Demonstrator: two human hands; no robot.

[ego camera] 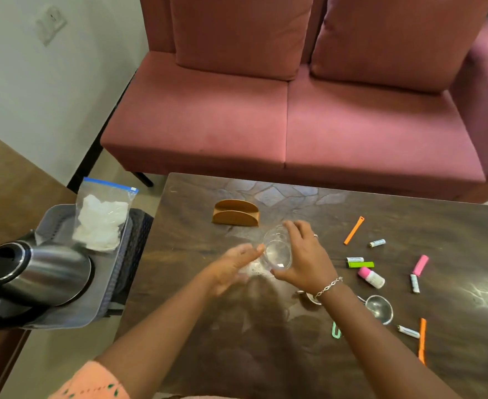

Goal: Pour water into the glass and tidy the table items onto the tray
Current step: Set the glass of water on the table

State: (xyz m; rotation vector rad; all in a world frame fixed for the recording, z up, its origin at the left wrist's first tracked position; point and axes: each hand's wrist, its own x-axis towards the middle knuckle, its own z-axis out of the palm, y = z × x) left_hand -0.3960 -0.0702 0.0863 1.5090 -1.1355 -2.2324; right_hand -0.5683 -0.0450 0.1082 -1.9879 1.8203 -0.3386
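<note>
A clear drinking glass (277,250) stands near the middle of the dark table (208,326). My right hand (306,257) is wrapped around its right side and grips it. My left hand (234,266) is blurred, fingers spread, with its fingertips at the glass's left rim. A steel kettle (47,272) with a black handle stands on the grey tray (113,286) to the left of the table. A zip bag of white tissue (101,220) leans on the tray behind the kettle.
Scattered on the table's right half: orange sticks (353,230), several batteries (377,242), a green lighter (361,264), a pink tube (420,264), a pink-capped bottle (372,277), a metal strainer (379,309). A wooden napkin holder (235,217) stands behind the glass. A pink sofa (294,116) lies beyond.
</note>
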